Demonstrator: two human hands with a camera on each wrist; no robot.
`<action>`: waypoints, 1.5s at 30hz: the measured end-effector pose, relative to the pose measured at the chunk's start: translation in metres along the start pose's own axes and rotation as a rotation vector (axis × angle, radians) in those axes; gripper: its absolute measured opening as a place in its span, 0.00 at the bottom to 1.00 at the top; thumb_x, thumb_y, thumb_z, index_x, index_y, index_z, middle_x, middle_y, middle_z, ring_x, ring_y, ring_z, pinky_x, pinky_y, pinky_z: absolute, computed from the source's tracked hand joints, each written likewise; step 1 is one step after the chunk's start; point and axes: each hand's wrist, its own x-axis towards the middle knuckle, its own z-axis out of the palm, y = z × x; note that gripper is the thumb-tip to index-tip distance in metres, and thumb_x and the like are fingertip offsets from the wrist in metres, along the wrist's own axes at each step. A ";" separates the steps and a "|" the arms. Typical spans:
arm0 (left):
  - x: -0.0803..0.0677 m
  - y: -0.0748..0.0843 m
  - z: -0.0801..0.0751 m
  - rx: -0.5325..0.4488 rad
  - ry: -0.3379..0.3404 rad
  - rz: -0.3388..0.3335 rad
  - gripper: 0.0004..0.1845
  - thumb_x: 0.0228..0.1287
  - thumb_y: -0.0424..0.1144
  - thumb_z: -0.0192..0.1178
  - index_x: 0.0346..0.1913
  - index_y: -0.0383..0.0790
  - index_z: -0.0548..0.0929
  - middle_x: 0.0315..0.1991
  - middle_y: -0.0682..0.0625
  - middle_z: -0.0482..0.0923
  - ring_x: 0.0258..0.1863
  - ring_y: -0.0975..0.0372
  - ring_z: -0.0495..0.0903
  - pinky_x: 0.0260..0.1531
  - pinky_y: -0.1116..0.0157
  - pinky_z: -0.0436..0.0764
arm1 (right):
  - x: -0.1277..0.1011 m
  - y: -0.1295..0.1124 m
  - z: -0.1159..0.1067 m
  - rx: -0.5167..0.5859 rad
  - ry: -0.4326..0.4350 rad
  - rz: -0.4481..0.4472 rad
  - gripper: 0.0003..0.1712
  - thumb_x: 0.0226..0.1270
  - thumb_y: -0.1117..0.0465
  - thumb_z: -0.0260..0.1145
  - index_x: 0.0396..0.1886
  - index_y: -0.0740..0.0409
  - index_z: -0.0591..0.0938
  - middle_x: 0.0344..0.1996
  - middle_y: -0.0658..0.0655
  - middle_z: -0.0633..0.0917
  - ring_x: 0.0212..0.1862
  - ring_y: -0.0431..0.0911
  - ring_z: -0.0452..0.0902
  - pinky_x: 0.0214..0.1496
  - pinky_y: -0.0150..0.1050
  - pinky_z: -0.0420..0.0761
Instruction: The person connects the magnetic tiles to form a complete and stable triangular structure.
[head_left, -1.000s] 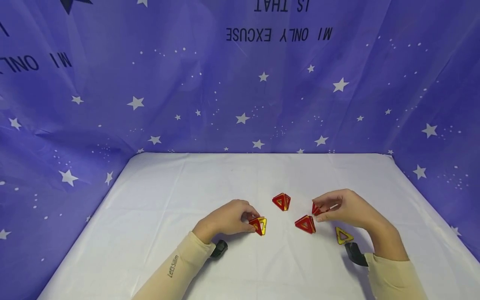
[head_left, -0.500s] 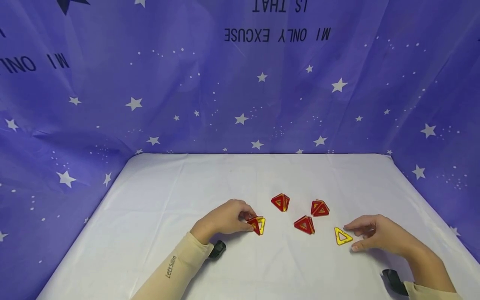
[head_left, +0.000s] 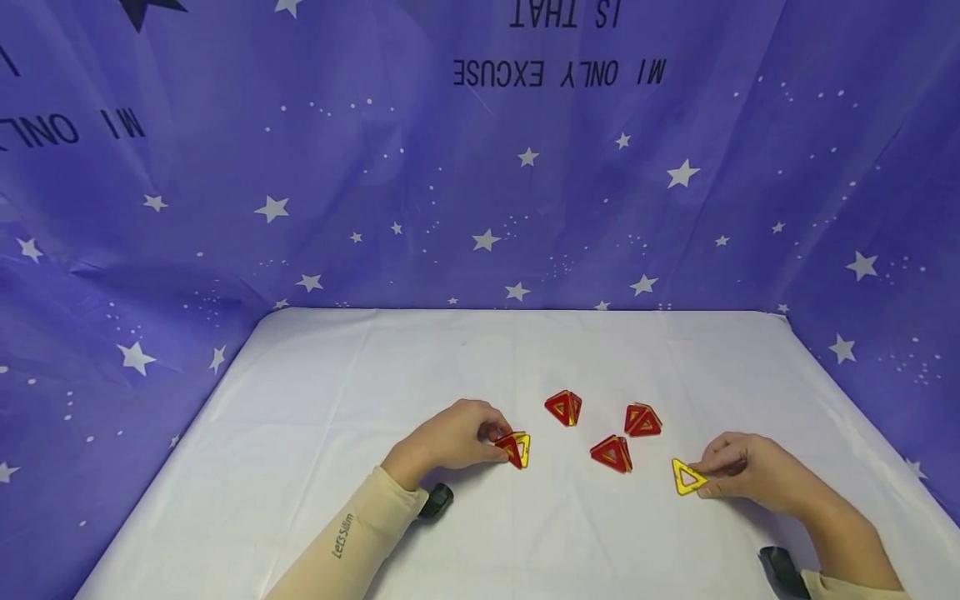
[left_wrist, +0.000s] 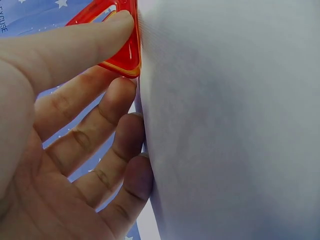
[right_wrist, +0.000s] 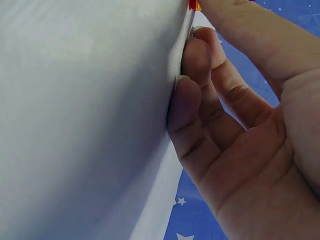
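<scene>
My left hand (head_left: 457, 437) pinches a small piece built of red and yellow triangular magnetic tiles (head_left: 513, 450) between thumb and fingers, low over the table. In the left wrist view its red tile (left_wrist: 131, 55) shows under the thumb. At the right, my right hand (head_left: 765, 475) pinches one corner of a single yellow triangular tile (head_left: 680, 479). The right wrist view hardly shows that tile. Between the hands sit three red tile pyramids: one at the back (head_left: 562, 407), one in front (head_left: 612, 454) and one nearer the right hand (head_left: 642, 420).
A white cloth covers the table (head_left: 405, 358). Behind it and at both sides hangs a purple curtain (head_left: 420, 167) with white stars and printed words. Black wrist cameras (head_left: 437, 502) sit under the wrists.
My right hand has let go of the right red pyramid, moved right and towards me, and taken hold of the yellow triangular tile. The left hand stays almost still with its piece.
</scene>
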 end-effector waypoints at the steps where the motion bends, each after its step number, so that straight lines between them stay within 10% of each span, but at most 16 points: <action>1: 0.000 0.000 0.000 -0.001 0.000 -0.002 0.12 0.59 0.40 0.75 0.44 0.44 0.88 0.32 0.60 0.78 0.34 0.64 0.76 0.38 0.67 0.75 | 0.000 0.000 0.000 0.005 0.002 -0.006 0.14 0.50 0.61 0.82 0.37 0.61 0.92 0.34 0.51 0.83 0.35 0.36 0.75 0.35 0.33 0.76; 19: 0.001 0.000 0.000 -0.004 -0.003 0.001 0.12 0.58 0.40 0.75 0.45 0.43 0.88 0.32 0.58 0.78 0.34 0.63 0.75 0.37 0.67 0.75 | 0.027 -0.065 -0.004 0.152 0.068 0.000 0.15 0.59 0.63 0.77 0.45 0.62 0.89 0.37 0.53 0.89 0.37 0.44 0.86 0.39 0.37 0.83; 45: 0.004 0.000 0.003 0.008 -0.011 -0.008 0.12 0.58 0.40 0.75 0.45 0.44 0.88 0.32 0.62 0.78 0.34 0.66 0.77 0.38 0.69 0.76 | 0.109 -0.133 0.076 0.034 -0.130 -0.091 0.09 0.53 0.67 0.77 0.36 0.62 0.90 0.26 0.46 0.86 0.29 0.40 0.82 0.32 0.36 0.81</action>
